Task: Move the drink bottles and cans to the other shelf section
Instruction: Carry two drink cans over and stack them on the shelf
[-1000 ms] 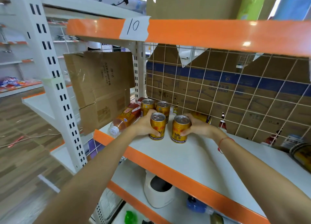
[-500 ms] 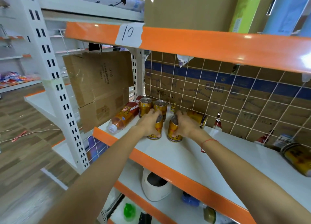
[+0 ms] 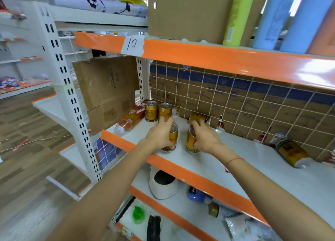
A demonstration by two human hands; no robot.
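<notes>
On the white shelf (image 3: 226, 168) with an orange front edge, my left hand (image 3: 159, 134) grips the top of an upright gold can (image 3: 172, 141). My right hand (image 3: 204, 137) grips a second upright gold can (image 3: 191, 143) beside it. Behind them stand two more gold cans (image 3: 151, 111) (image 3: 165, 112). Another gold can (image 3: 198, 118) lies on its side against the wire back grid. A bottle of brown drink (image 3: 129, 120) lies at the shelf's left end. A larger gold can (image 3: 291, 153) lies on its side at the far right.
A cardboard sheet (image 3: 107, 88) closes the shelf's left side by the white upright post (image 3: 67, 88). Above, an orange shelf edge (image 3: 217, 57) carries a paper label "10". On the shelf below sit a white appliance (image 3: 163, 184) and a blue object (image 3: 195, 195).
Both hands have slid from the cans' sides up over their tops and now grip them from above. The camera view has tilted downward.
</notes>
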